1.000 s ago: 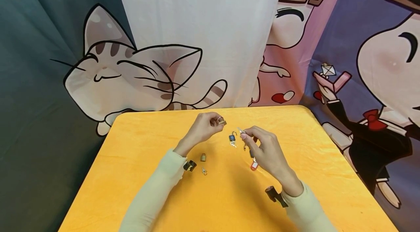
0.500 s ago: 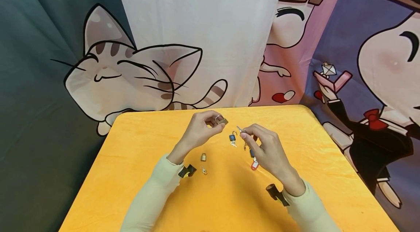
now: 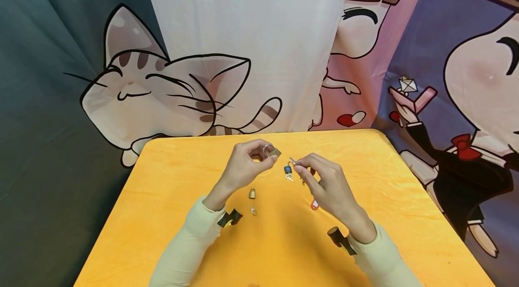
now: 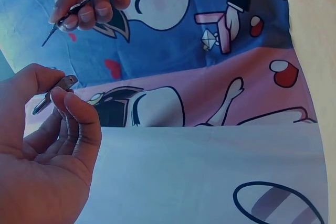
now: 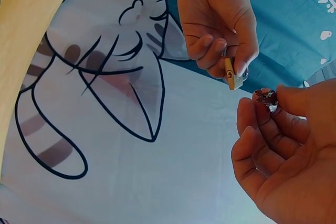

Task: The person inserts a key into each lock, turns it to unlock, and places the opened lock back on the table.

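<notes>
My left hand (image 3: 243,165) holds a brass padlock (image 3: 273,152) between thumb and fingers above the far part of the table. The shackle points back toward the palm, and in the right wrist view the padlock's keyhole end (image 5: 230,75) faces the other hand. My right hand (image 3: 330,183) pinches a small silver key (image 3: 293,161), its blade pointing left at the padlock. A short gap separates key and padlock, as the left wrist view also shows with the key (image 4: 71,13) and padlock (image 4: 62,85). Something dark hangs with the key (image 5: 266,99), too small to identify.
On the yellow table (image 3: 279,242) lie a blue padlock (image 3: 288,169) with its shackle open and keys (image 3: 289,177), a small brass padlock (image 3: 252,193), and small keys on a ring (image 3: 253,210). A red tag (image 3: 314,205) lies partly under my right hand.
My left hand has drawn slightly left and turned, showing more of the padlock and shackle. The key in my right hand has shifted a little left. The things on the table stay put.
</notes>
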A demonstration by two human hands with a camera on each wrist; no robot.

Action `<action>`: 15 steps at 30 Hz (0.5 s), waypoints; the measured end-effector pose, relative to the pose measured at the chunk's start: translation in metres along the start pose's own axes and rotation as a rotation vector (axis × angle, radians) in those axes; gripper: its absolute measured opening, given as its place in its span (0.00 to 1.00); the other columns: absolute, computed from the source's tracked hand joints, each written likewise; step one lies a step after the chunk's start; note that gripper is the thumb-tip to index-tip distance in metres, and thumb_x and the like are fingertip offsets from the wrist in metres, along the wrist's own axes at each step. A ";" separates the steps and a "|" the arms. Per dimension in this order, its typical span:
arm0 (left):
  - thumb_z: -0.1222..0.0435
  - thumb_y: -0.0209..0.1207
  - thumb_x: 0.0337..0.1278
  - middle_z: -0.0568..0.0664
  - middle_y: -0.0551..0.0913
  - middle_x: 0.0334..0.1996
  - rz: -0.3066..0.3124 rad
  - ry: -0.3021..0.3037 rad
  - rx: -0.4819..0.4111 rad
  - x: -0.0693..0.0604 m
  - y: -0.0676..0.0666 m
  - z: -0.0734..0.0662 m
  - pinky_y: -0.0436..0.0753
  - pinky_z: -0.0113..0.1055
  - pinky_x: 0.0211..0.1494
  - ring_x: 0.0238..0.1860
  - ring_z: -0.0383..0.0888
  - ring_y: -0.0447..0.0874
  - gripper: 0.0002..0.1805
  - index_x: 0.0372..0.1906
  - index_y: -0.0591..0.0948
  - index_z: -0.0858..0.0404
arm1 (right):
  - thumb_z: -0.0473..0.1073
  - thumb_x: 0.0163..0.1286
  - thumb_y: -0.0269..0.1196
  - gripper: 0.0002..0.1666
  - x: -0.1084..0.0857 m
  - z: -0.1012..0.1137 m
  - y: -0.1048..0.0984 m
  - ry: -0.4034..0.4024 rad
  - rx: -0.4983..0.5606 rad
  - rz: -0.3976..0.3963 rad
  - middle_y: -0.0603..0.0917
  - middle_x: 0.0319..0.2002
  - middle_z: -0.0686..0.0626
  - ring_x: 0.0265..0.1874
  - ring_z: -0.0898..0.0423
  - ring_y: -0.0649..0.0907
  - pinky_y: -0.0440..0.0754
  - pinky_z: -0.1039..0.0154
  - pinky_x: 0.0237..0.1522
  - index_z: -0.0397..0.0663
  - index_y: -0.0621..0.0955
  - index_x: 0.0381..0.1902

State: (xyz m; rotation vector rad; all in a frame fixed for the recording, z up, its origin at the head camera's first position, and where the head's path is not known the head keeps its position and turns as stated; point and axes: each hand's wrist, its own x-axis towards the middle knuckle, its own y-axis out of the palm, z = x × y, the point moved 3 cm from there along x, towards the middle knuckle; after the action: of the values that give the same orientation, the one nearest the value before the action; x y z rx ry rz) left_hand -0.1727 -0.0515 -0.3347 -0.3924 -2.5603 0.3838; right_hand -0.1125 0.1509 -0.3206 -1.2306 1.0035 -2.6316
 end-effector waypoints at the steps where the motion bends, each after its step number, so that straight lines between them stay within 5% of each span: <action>1: 0.64 0.65 0.58 0.49 0.83 0.28 -0.004 -0.008 -0.008 -0.001 0.000 0.000 0.82 0.36 0.30 0.26 0.41 0.81 0.05 0.39 0.84 0.59 | 0.35 0.67 0.64 0.06 0.000 0.000 0.001 -0.005 -0.002 0.001 0.79 0.26 0.59 0.21 0.68 0.73 0.69 0.77 0.21 0.52 0.84 0.38; 9: 0.70 0.64 0.58 0.59 0.83 0.29 -0.031 -0.011 -0.154 -0.005 -0.003 -0.001 0.79 0.28 0.27 0.22 0.38 0.77 0.08 0.41 0.83 0.69 | 0.36 0.68 0.64 0.06 0.002 0.001 0.004 -0.044 -0.006 0.009 0.82 0.30 0.58 0.22 0.67 0.72 0.71 0.76 0.25 0.52 0.84 0.40; 15: 0.71 0.63 0.59 0.54 0.81 0.27 -0.043 -0.007 -0.231 -0.008 -0.004 -0.006 0.77 0.29 0.25 0.19 0.38 0.75 0.08 0.41 0.82 0.71 | 0.36 0.67 0.64 0.06 0.005 0.002 0.006 -0.074 -0.004 0.023 0.83 0.31 0.59 0.23 0.67 0.74 0.73 0.77 0.28 0.51 0.84 0.40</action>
State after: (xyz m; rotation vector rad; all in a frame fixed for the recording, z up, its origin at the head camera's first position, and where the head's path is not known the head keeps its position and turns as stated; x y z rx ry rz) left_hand -0.1636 -0.0570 -0.3317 -0.4188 -2.6228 0.0731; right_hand -0.1153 0.1432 -0.3201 -1.2985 1.0045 -2.5486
